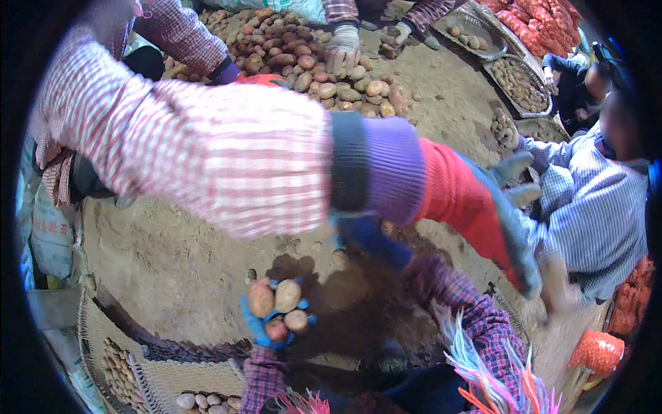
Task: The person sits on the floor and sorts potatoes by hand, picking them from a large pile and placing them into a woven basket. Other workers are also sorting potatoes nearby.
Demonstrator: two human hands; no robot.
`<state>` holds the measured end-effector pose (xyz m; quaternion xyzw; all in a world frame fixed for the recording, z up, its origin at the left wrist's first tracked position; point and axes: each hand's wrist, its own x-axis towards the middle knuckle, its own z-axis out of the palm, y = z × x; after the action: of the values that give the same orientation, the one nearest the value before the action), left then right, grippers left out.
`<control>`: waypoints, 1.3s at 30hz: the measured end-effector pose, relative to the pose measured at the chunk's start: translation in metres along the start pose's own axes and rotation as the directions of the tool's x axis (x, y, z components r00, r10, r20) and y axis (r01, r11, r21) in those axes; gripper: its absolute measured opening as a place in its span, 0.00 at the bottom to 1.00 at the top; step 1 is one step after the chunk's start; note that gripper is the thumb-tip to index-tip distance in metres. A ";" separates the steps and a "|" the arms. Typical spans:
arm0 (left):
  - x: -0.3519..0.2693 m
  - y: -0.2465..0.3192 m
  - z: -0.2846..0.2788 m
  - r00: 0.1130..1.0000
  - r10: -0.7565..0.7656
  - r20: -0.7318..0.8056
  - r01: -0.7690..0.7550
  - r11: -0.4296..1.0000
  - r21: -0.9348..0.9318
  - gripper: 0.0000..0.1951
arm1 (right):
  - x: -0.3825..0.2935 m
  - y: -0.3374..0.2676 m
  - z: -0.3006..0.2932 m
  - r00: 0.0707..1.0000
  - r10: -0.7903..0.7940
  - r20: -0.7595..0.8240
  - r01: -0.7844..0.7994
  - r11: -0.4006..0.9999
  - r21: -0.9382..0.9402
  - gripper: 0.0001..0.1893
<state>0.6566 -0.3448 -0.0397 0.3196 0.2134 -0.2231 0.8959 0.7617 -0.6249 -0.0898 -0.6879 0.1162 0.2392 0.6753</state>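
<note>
My left hand [253,327], in a blue glove, is turned up with several potatoes [287,296] cupped in its palm and fingers. It is over the bare earth floor [170,269], close to my body. My right hand [375,242], in a dark blue glove, reaches forward over shadowed ground. A co-worker's forearm in a striped sleeve [258,160] crosses in front and hides part of it, so I cannot tell what its fingers do. Both my sleeves are plaid.
Ahead lies a potato heap [289,52], with co-workers' gloved hands [344,52] on it. The crossing arm ends in a red and grey glove [465,202]. Woven baskets [186,375] of potatoes stand at front left and far right [520,85]. Red mesh sacks [543,26] lie behind.
</note>
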 end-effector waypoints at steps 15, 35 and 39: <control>-0.224 0.211 -0.107 0.963 -0.149 -0.226 0.236 0.051 0.971 0.17 | 0.058 -0.016 0.061 0.629 -0.772 0.084 0.407 0.235 -0.883 0.25; 0.082 0.007 0.017 0.952 -0.188 0.241 0.055 0.881 0.471 0.26 | 0.091 -0.014 -0.005 0.466 -0.837 -0.287 0.219 0.423 -0.879 0.26; 0.091 -0.016 0.008 0.973 -0.172 0.157 0.176 0.984 -0.015 0.27 | 0.024 0.000 0.031 0.903 -0.422 0.079 0.362 0.649 -0.670 0.32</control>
<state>0.7237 -0.3860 -0.0895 0.2683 0.1735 -0.3218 0.8913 0.7773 -0.5908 -0.1011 -0.9016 -0.1008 0.0841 0.4121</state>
